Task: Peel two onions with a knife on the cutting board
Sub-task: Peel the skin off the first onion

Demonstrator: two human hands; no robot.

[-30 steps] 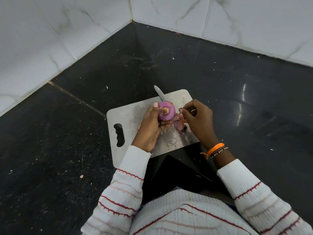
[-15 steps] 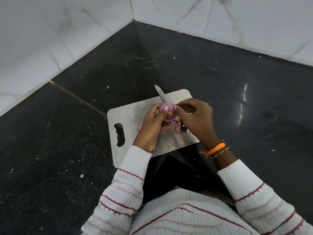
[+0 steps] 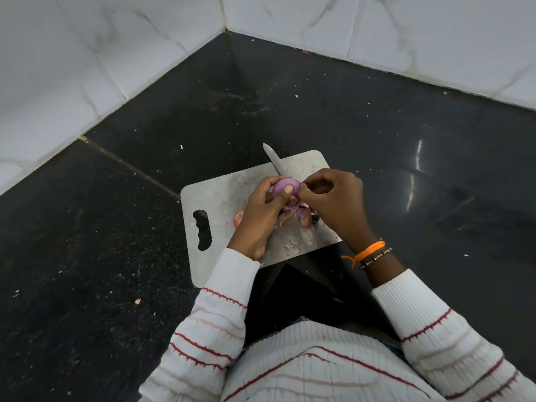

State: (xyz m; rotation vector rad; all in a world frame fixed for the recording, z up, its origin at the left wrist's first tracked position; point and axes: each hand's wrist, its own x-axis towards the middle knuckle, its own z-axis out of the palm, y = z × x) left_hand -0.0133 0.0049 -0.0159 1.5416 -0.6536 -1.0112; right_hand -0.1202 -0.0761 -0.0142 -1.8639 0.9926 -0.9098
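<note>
My left hand (image 3: 261, 216) holds a purple, mostly peeled onion (image 3: 282, 186) just above the steel cutting board (image 3: 220, 192), thumb pressed on its top. My right hand (image 3: 333, 198) touches the onion's right side, fingertips pinched on its skin. The knife (image 3: 274, 161) lies on the board behind the onion, with its blade pointing far-left past the edge and its handle mostly hidden under my hands. Loose reddish peels (image 3: 303, 217) lie on the board below the onion. A pinkish piece (image 3: 238, 219) peeks out from under my left hand; whether it is an onion is unclear.
The board sits on a black stone counter (image 3: 116, 227) speckled with small crumbs, in a corner of white marble-tiled walls (image 3: 87, 53). The board's handle slot (image 3: 202, 230) faces left. The counter's near edge runs right beside the board's near corner.
My left hand has turned the onion, so its cut end no longer faces me. My right hand has moved left from beside the onion onto its right side. The knife has stayed put.
</note>
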